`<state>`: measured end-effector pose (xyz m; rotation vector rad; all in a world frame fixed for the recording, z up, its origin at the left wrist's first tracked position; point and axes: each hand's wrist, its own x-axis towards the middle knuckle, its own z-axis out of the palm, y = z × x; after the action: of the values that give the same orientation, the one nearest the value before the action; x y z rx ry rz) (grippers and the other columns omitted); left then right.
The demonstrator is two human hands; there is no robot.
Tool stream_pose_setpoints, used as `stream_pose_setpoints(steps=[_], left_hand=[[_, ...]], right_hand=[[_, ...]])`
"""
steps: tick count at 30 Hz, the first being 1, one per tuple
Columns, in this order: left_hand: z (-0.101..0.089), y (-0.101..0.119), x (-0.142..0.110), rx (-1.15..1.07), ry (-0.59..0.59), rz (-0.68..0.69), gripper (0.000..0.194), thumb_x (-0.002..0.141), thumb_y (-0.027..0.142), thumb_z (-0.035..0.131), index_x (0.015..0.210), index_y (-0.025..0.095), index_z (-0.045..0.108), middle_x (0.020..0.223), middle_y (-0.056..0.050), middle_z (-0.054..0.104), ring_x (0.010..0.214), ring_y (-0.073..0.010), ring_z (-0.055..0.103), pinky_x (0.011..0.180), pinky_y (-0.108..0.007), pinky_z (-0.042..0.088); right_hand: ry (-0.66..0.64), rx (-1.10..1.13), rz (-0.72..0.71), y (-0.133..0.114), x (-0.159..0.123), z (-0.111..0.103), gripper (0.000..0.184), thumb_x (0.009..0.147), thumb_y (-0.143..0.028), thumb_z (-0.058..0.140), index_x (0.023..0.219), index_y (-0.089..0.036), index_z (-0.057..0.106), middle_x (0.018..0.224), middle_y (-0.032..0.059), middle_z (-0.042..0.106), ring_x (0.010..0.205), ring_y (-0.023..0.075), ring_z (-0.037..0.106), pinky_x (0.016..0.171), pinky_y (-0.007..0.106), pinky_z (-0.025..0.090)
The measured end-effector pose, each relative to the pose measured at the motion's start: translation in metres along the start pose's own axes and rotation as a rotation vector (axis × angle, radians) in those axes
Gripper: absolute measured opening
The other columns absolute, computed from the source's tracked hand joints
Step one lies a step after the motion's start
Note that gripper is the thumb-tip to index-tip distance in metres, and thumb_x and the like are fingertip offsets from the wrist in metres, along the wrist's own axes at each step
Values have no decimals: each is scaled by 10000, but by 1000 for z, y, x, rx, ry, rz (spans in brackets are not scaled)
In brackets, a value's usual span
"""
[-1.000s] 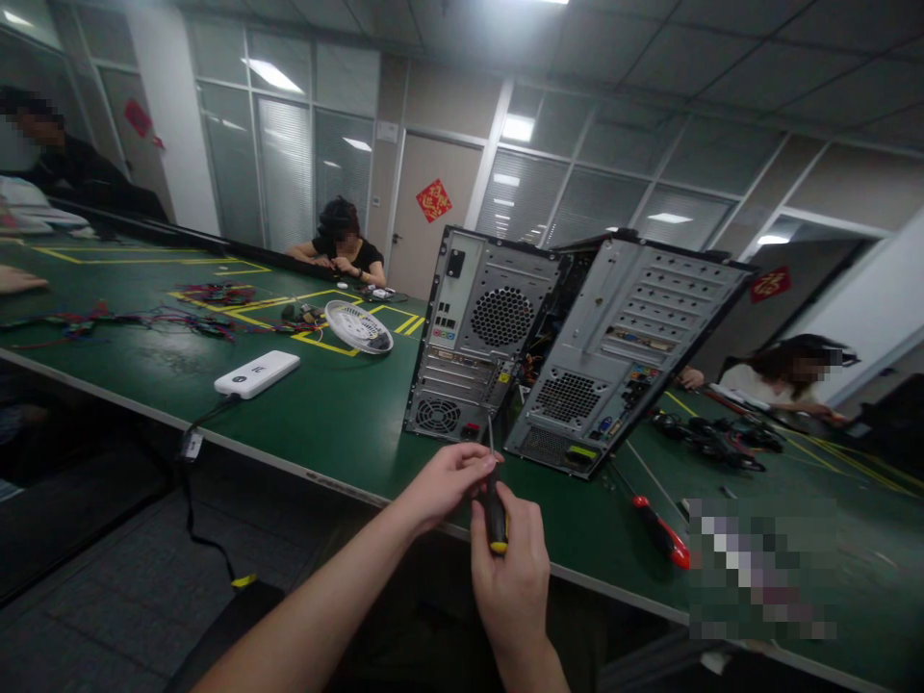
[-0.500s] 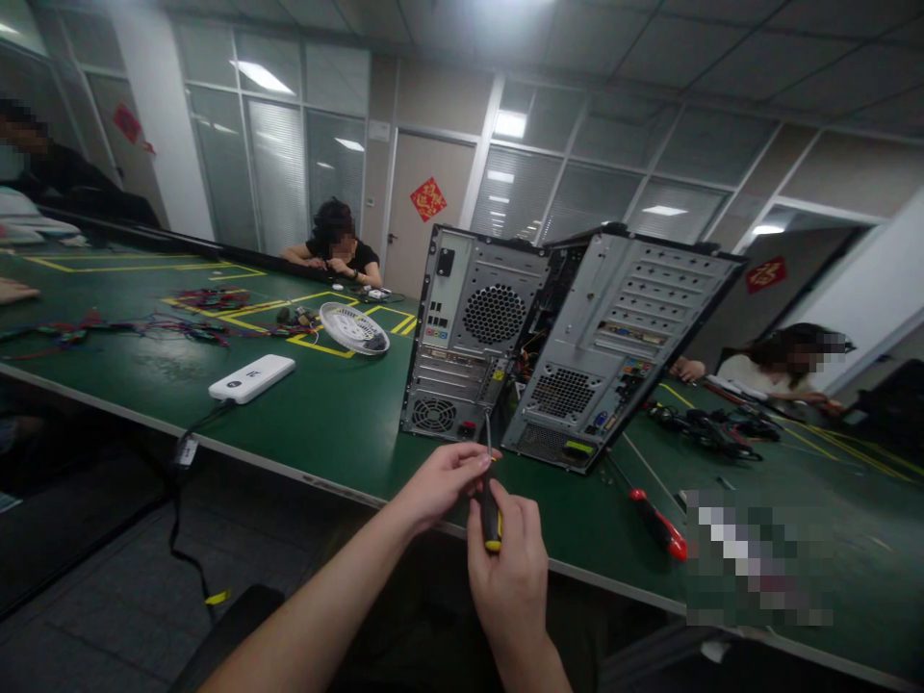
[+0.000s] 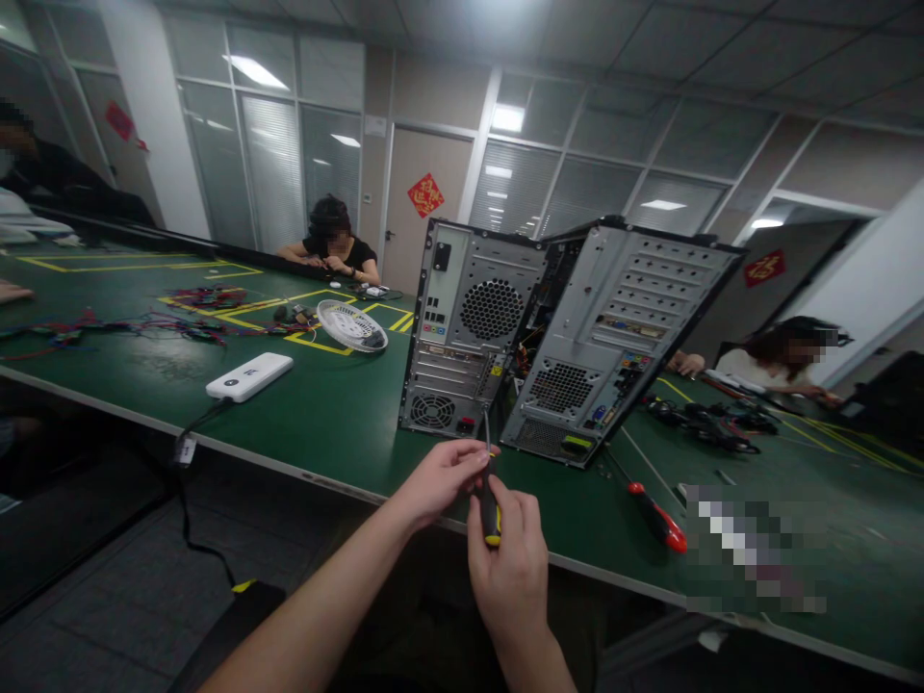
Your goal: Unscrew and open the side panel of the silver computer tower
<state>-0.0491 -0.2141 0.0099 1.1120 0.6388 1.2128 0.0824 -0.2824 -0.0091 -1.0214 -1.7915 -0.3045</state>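
- Head view: right hand [image 3: 514, 544] wraps the handle of yellow-black screwdriver [image 3: 492, 512]; its grip is closed round it.
- Left hand [image 3: 444, 479] has a narrow pinch, thumb and fingers at the handle's front end, by the shank.
- Screwdriver sits between both hands at the near edge of the tabletop [image 3: 339, 423]; long axis runs away from the person, tip forward.
- Key relation: tip meets the lower right of left computer case's [image 3: 473, 322] back panel, straight ahead of the grip; can't tell if it touches or seats in a screw.
- Left hand is nearer the tip, right hand behind it.
- Right computer case [image 3: 570, 332] stands just beside; red-black screwdriver [image 3: 658, 520] lies to the right, apart from both hands.
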Motion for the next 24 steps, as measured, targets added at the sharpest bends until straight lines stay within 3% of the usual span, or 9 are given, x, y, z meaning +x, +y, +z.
stream_pose_setpoints(steps=[13, 20, 24], left_hand=[[0, 0, 1, 7, 0, 0, 600, 764, 567, 851, 1138, 104, 771, 763, 0, 619, 651, -94, 490, 650, -255, 362], [2, 4, -2, 31, 17, -6, 599, 754, 575, 851, 1135, 118, 782, 770, 4, 607, 659, -96, 491, 625, -245, 352], [1, 3, -2, 31, 15, -16, 589, 768, 565, 845, 1156, 127, 779, 786, -5, 628, 668, -99, 504, 626, -243, 361]], right_hand=[[9, -13, 13, -1, 0, 1, 300, 1061, -251, 558, 1347, -163, 577, 1009, 110, 636, 894, 233, 686, 760, 370, 613], [-8, -37, 100, -4, -4, 0, 393, 1078, -468, 524, 1308, -149, 531, 1010, 149, 747, 833, 263, 761, 677, 359, 621], [18, -65, 90, -4, -5, 2, 324, 1088, -435, 515, 1251, -156, 541, 954, 130, 757, 785, 257, 766, 640, 342, 609]])
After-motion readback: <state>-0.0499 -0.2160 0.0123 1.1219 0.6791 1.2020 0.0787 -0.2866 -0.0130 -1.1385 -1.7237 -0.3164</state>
